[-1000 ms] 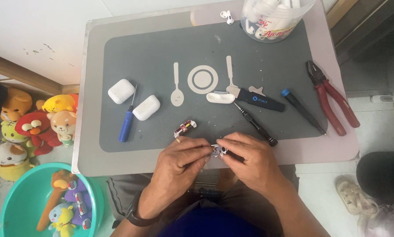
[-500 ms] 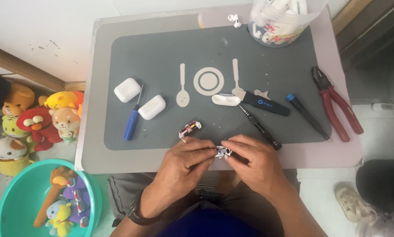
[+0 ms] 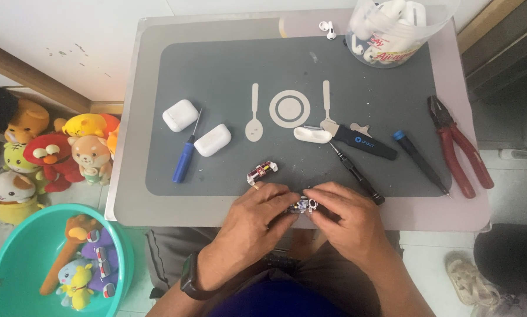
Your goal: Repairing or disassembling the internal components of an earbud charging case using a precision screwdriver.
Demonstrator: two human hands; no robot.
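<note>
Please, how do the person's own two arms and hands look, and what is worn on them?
Both hands, the left hand and the right hand, are bare, without gloves or rings that I can see. The forearms are bare too, no sleeves showing. A black wristwatch with dark band sits on the left wrist.

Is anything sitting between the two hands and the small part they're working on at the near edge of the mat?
Nothing visible does. The left hand and right hand both pinch the small electronic part directly. The striped component lies on the grey mat just beyond, apart from it.
</note>
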